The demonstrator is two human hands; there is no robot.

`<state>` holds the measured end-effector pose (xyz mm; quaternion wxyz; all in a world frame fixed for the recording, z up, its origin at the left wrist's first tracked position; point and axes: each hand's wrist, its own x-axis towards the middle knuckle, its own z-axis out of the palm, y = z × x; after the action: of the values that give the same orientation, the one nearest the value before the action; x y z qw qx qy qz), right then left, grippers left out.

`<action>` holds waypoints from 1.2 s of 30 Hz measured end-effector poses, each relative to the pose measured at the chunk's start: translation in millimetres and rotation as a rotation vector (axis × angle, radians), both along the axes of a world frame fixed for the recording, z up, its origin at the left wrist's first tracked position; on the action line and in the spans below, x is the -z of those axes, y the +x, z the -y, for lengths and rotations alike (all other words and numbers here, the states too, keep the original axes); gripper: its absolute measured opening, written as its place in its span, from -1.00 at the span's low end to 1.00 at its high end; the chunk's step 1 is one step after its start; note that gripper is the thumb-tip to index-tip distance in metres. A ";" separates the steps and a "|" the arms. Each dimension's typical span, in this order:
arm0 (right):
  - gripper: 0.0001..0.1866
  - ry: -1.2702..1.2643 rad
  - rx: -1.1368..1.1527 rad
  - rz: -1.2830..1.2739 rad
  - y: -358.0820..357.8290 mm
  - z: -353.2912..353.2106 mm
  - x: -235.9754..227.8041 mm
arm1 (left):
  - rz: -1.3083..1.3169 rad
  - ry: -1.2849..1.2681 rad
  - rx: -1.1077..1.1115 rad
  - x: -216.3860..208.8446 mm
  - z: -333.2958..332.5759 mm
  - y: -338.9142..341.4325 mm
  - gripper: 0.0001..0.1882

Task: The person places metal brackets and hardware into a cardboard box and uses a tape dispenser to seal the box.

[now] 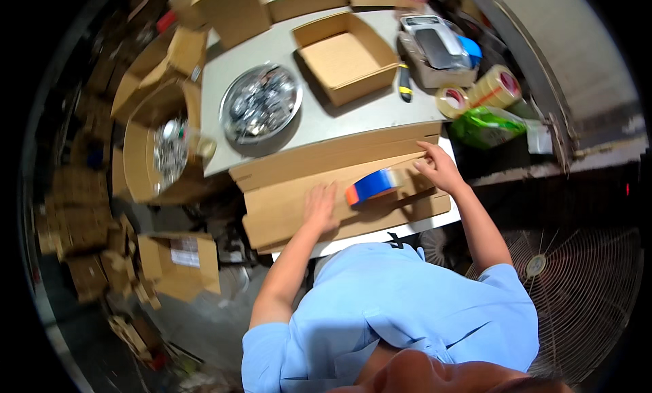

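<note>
The person is leaning over a flattened brown cardboard box [299, 203] that is lying across the near edge of a pale grey table [319, 121]. The left hand [320, 207] is resting palm down on the cardboard, its fingers lying together and flat. The right hand [440, 169] is sitting at the box's right end, fingers slightly spread and curled onto the cardboard's edge; whether it is pinching anything cannot be told. Between the two hands a blue and orange tape dispenser [372, 185] is lying on the cardboard, just beside the right hand. Farther back an open, shallow cardboard box [346, 57] is standing on the table, with a round metal bowl [261, 102] of shiny small parts to its left. At the table's right end two tan rolls of packing tape [479, 93] are sitting near a green packet [486, 127]. To the left, below the table, an open carton [157, 148] is holding more shiny parts, and another carton bearing a white label [185, 252] is standing on the floor.
</note>
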<state>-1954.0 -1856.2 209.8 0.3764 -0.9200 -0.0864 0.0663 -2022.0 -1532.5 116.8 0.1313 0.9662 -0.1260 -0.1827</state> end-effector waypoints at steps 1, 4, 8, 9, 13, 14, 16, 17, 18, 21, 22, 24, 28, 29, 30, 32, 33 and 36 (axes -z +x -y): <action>-0.47 -0.087 0.154 -0.041 -15.0 19.5 7.8 | -0.051 0.034 0.003 -8.4 -11.3 -6.9 0.04; -0.43 -0.107 0.464 -0.290 -71.2 45.5 54.0 | -0.207 -0.052 0.088 -15.3 -64.6 -12.6 -0.10; -0.09 0.443 0.584 -0.459 -134.2 -2.7 108.9 | -0.920 -0.329 -0.140 17.0 -85.4 63.6 -0.34; -0.06 0.547 0.569 -0.422 -131.5 -21.5 107.7 | -0.748 -0.352 0.146 41.3 -80.0 76.8 -0.45; -0.04 0.414 0.604 -0.169 -122.8 -50.0 126.7 | -0.860 -0.640 0.280 29.7 60.9 118.8 -0.22; -0.04 0.361 0.592 -0.138 -122.4 -50.6 127.5 | -0.856 -0.713 0.322 19.1 94.4 118.4 -0.13; -0.11 0.380 0.620 -0.122 -123.8 -54.7 135.3 | -0.921 -0.795 0.404 28.6 129.4 117.6 -0.06; -0.15 0.408 0.612 -0.173 -123.3 -59.6 139.2 | -0.783 -0.771 0.507 32.5 139.3 116.6 -0.05; -0.19 0.436 0.601 -0.222 -121.7 -63.5 140.6 | -0.642 -0.750 0.604 36.6 145.3 116.5 -0.04; -0.25 0.428 0.647 -0.209 -122.5 -66.2 140.2 | -0.771 -0.783 0.590 52.3 143.8 119.2 -0.14; -0.25 0.418 0.653 -0.211 -123.1 -68.2 139.9 | -0.802 -0.790 0.578 56.3 141.9 119.6 -0.18; -0.25 0.349 0.743 -0.156 -125.7 -73.0 146.8 | -0.824 -0.753 0.502 51.5 143.6 118.4 -0.28; -0.33 0.198 0.840 -0.202 -129.4 -75.5 152.2 | -0.233 -0.307 0.676 34.3 142.0 121.1 -0.46; -0.37 0.197 0.798 -0.255 -128.2 -72.3 153.5 | -0.198 -0.455 0.676 51.4 139.7 120.2 -0.47; -0.40 0.197 0.753 -0.304 -124.9 -70.0 153.2 | -0.192 -0.459 0.671 54.1 139.8 120.9 -0.47; -0.45 0.258 0.765 -0.334 -120.4 -70.3 150.6 | -0.293 -0.507 0.663 57.9 139.7 121.7 -0.53; -0.47 0.297 0.773 -0.373 -120.8 -70.2 153.2 | -0.289 -0.513 0.664 55.7 142.5 122.0 -0.53; -0.53 0.518 0.807 -0.446 -117.9 -66.6 160.1 | -0.508 -0.473 0.526 54.4 149.4 124.0 -0.56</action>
<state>-2072.0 -1789.6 49.7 0.5962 -0.7204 0.3436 0.0867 -1898.0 -1681.9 62.4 0.3248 0.7690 -0.3698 -0.4080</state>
